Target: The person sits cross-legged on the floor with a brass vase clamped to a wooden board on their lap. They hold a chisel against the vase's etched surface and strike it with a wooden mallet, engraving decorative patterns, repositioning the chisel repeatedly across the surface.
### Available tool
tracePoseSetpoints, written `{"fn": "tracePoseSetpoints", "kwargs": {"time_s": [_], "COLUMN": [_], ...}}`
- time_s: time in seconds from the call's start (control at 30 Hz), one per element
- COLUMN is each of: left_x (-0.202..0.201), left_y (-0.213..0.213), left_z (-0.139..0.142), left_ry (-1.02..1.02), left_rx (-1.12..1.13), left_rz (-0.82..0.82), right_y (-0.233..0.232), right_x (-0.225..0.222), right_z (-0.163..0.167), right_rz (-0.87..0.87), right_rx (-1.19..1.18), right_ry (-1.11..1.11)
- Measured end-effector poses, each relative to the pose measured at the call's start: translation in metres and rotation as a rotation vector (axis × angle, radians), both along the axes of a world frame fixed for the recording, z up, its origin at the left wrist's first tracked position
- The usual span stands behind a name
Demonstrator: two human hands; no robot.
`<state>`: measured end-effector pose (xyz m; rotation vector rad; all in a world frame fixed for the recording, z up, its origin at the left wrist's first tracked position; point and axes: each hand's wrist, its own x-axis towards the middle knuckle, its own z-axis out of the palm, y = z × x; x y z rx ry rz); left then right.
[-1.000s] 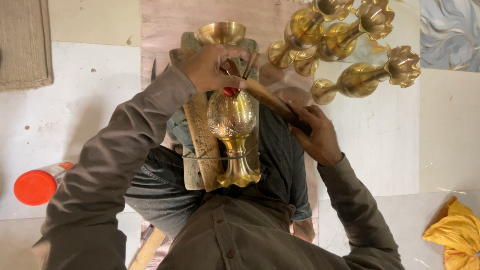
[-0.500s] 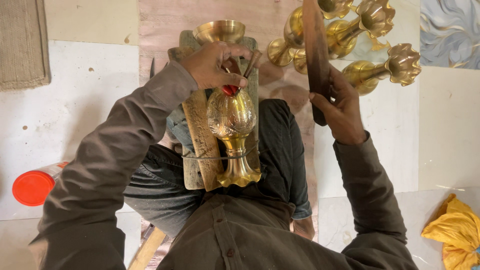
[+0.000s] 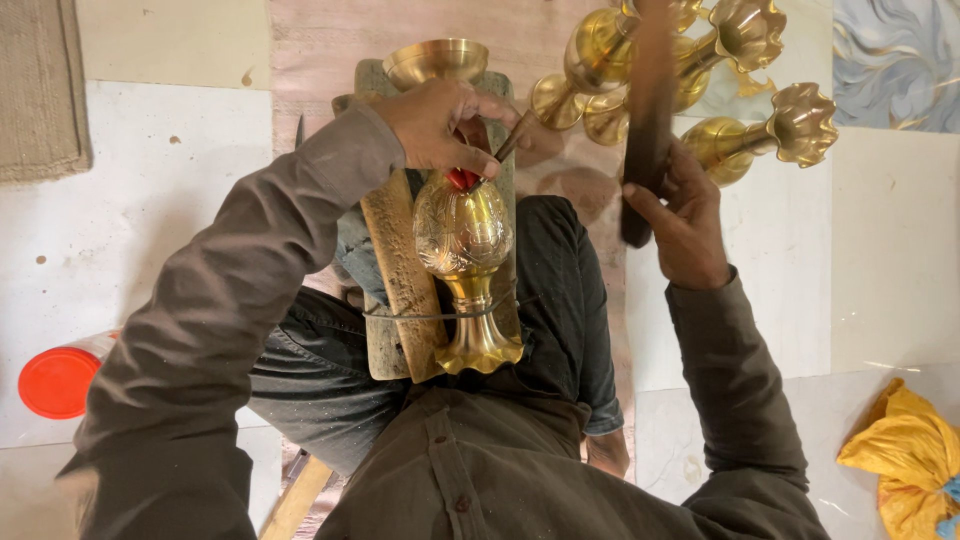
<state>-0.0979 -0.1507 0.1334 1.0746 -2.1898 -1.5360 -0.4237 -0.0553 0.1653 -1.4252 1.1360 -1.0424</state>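
Left hand (image 3: 440, 125) clamps 1 red-handled tool (image 3: 463, 179) against the engraved brass vase (image 3: 464, 228); right hand (image 3: 685, 215), raised, grips 1 dark wooden mallet (image 3: 648, 120).

pale square floor tiles (image 3: 160, 200) are lying underfoot, speckled with dirt. a pinkish mat (image 3: 330, 40) is running up the middle. a brown woven mat (image 3: 40, 90) is sitting at the upper left, a blue marbled tile (image 3: 900, 60) at the upper right. soft daylight is falling evenly.
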Motion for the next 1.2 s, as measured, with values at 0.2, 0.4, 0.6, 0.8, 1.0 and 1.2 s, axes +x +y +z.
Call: {"fn": "tracePoseSetpoints", "kwargs": {"time_s": [0.2,0.4,0.6,0.8,1.0,1.2], "left_x": [0.001,-0.003,-0.005,-0.005,-0.006,-0.001], "left_y": [-0.006,-0.008,-0.008,-0.010,-0.010,-0.008], "left_z": [-0.003,-0.001,-0.001,-0.001,0.002,0.010], "left_ry": [0.018,0.099,0.060,0.023,0.032,0.044], "left_rx": [-0.023,0.014,0.011,0.052,-0.009,0.078], "left_rz": [-0.044,-0.113,-0.123,-0.131,-0.145,-0.172], "right_y": [0.005,0.013,0.018,0.021,0.028,0.031], "right_x": [-0.002,0.000,-0.004,0.001,0.003,0.001], "right_z": [-0.010,-0.014,-0.017,-0.028,-0.022,-0.026], "right_rz": [-0.018,-0.057,-0.002,-0.120,-0.130,-0.107], "right_rx": [-0.124,-0.268,-0.289,-0.016,-0.011,-0.170], "right_ry": [0.353,0.630,0.773,0.063,-0.209,0.057]}}
